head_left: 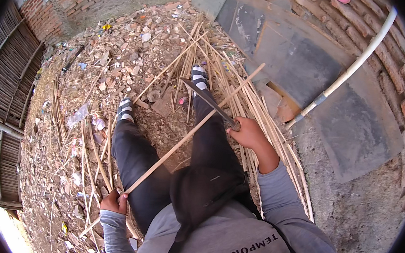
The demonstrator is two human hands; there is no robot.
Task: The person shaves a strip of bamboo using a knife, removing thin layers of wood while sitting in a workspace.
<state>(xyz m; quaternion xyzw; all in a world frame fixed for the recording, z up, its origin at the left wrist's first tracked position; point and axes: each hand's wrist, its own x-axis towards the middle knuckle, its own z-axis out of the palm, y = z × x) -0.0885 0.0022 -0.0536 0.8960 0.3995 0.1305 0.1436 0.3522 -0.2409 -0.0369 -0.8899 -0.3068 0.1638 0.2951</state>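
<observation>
Pale strip [171, 155] slants over the person's legs, a single length, its lower end clamped between the thumb and fingers of the left hand [115, 202]. The right hand [250, 133] has its grip closed around the handle of one dark knife [205, 96]; the blade crosses the strip, though I cannot tell whether they touch. Dark capital lettering runs over the grey shirt [223, 222]. Two feet in striped footwear [126, 110] rest on rubble-strewn ground [91, 131]. More strips [237, 88], overlapping beyond counting, lie on both sides. One whitish pole [339, 82] leans at right.
</observation>
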